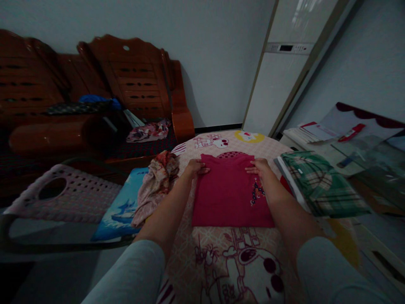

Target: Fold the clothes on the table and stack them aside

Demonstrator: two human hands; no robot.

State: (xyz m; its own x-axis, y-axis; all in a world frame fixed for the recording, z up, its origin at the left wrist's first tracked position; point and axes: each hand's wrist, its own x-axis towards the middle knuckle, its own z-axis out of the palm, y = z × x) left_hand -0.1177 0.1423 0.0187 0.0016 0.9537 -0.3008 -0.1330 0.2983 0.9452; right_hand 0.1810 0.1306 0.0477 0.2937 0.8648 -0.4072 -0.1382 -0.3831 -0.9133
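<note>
The room is dim: a grey-blue wall (pixel 218 63) at twelve o'clock, carved wooden seating (pixel 141 80) at ten, tall white unit (pixel 268 90) past one, woven chair (pixel 85 198) near nine, grey floor (pixel 69 272) at eight.

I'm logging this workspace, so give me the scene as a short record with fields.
Item in hand: magenta top, lying flat, with dark embroidery near its right side
Left hand: fingers on the top's far left corner
Right hand: fingers on its far right corner
Surface: printed tablecloth
To the left: crumpled patterned fabric
To the right: folded green plaid cloth
Background: carved wooden seating, far left
Lighting: dim
</note>
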